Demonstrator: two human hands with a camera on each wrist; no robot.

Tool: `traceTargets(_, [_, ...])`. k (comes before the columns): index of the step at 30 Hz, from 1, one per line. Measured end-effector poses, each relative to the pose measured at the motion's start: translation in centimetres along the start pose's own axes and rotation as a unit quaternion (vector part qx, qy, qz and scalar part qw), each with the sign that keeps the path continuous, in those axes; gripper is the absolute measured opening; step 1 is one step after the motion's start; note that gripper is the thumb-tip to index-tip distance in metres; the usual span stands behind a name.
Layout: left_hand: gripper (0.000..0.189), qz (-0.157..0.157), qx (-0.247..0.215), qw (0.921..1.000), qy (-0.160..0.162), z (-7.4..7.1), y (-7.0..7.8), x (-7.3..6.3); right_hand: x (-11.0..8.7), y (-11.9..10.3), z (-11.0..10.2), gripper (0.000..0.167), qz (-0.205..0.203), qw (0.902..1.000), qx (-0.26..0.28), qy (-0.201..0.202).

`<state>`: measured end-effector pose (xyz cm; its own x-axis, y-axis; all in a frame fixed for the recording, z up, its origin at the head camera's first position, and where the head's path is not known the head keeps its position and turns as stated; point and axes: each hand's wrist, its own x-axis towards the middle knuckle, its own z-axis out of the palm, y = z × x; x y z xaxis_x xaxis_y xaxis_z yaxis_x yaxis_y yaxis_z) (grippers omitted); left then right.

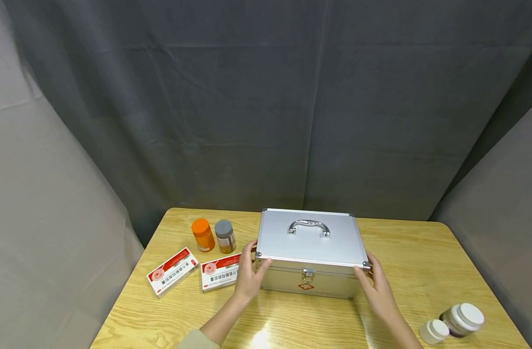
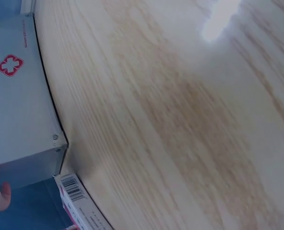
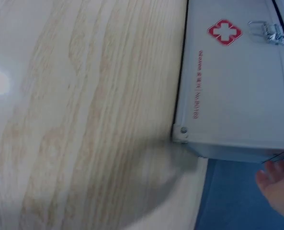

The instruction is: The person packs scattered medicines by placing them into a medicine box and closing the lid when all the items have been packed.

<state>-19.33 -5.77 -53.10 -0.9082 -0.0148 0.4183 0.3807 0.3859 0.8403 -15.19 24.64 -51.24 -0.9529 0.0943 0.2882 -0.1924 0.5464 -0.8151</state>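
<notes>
A silver first-aid case (image 1: 311, 249) stands on the table, its lid down. It has a metal carrying handle (image 1: 309, 223) on top, and a latch (image 1: 308, 275) and red cross emblem (image 3: 224, 32) on the front. My left hand (image 1: 248, 280) is at the case's left side, thumb by the front upper edge and fingers along the side. At the opposite side, my right hand (image 1: 379, 288) has its thumb at the front right corner and its fingers beside the wall. Both wrist views show only part of each hand next to the case's ends.
Left of the case lie two red-and-white medicine boxes (image 1: 172, 272), the nearer one (image 1: 219, 273) right by my left hand. Behind them stand an orange bottle (image 1: 203, 235) and a grey-capped bottle (image 1: 225, 237). Two white-capped bottles (image 1: 464, 319) are at the table's front right.
</notes>
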Motion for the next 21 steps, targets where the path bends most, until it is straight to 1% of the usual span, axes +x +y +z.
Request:
traceTargets(4, [0.063,0.015,-0.012,0.9997,-0.017,0.0,-0.6,0.1,0.1,0.9,0.1,0.057,-0.007,0.9999,0.008,-0.013])
traceTargets(8, [0.066,0.032,-0.015,0.999,-0.026,0.1,-1.4,0.2,0.2,1.7,0.4,0.059,-0.008,0.9993,0.032,-0.016])
traceTargets(12, [0.069,0.034,-0.02,0.9986,-0.035,0.2,-1.8,0.4,0.2,2.2,0.7,0.06,-0.009,0.9987,0.049,-0.009])
traceTargets(13, [0.069,0.033,-0.023,0.9985,-0.037,0.2,-1.7,0.4,0.2,2.2,0.8,0.06,-0.01,0.9985,0.053,-0.007])
traceTargets(18, [0.067,0.029,-0.029,0.9984,-0.039,-0.5,0.8,0.4,0.3,2.3,1.0,0.06,-0.01,0.9984,0.056,0.004])
traceTargets(20, [0.066,0.032,-0.031,0.9983,-0.037,-0.9,1.8,0.3,0.4,2.3,1.1,0.06,-0.013,0.9984,0.055,0.009])
traceTargets(21, [0.065,0.033,-0.032,0.9983,-0.035,-0.9,1.9,0.3,0.4,2.3,1.2,0.06,-0.015,0.9984,0.053,0.013])
